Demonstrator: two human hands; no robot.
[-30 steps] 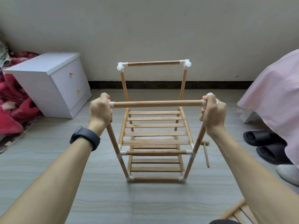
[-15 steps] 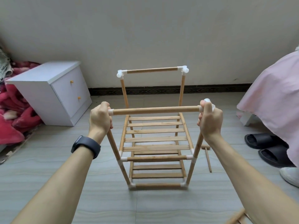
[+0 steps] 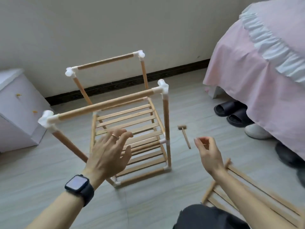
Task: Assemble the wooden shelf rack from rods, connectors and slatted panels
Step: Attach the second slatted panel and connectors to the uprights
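The wooden shelf rack (image 3: 105, 104) stands upright on the floor, made of rods joined by white connectors (image 3: 45, 119), with slatted panels (image 3: 130, 119) on its lower levels. My left hand (image 3: 109, 152), wearing a ring and a watch, hovers in front of the rack with fingers spread and holds nothing. My right hand (image 3: 208, 151) hangs to the right of the rack, fingers loosely curled and empty. A loose slatted panel (image 3: 236, 192) lies on the floor at the lower right, partly under my right forearm.
A small wooden mallet (image 3: 184, 134) lies on the floor right of the rack. A white drawer cabinet (image 3: 14, 109) stands at the left. A pink-covered bed (image 3: 264, 66) fills the right, with black slippers (image 3: 231, 111) and a white shoe (image 3: 255, 131) beneath it.
Both hands have let go of the rack's top front rod and drawn back toward me. The view has swung right and down, bringing the loose panel and bed into sight.
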